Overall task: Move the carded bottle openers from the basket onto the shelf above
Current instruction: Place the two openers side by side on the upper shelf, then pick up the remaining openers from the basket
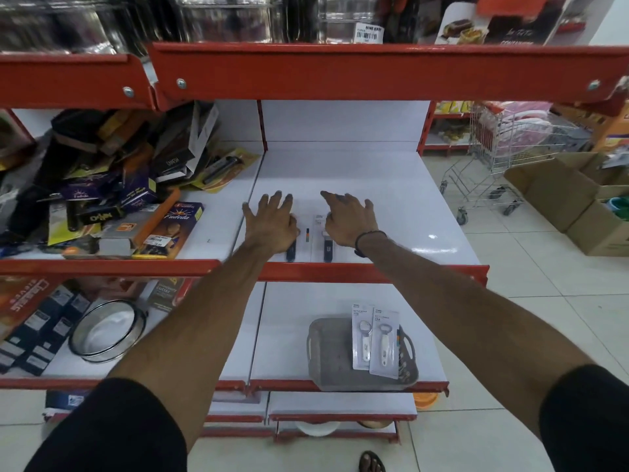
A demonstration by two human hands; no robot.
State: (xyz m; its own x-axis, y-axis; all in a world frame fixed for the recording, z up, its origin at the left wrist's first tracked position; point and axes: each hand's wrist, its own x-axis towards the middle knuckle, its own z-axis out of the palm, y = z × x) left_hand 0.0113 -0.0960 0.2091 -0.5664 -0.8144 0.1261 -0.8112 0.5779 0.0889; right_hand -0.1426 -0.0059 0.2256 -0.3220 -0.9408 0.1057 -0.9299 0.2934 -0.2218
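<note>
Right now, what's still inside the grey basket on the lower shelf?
Two carded bottle openers with white handles stand in the grey basket, leaning at its right end. The rest of the basket floor looks bare; anything behind the cards is hidden.

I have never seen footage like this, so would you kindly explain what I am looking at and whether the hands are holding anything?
This is a single view from a camera worn on a person's head, looking down at their own bare arms in a shop aisle. The left hand and right hand lie flat, fingers spread, on two dark-handled carded bottle openers on the white shelf; neither has a closed grip. Below, a grey basket holds two more white-handled carded openers.
</note>
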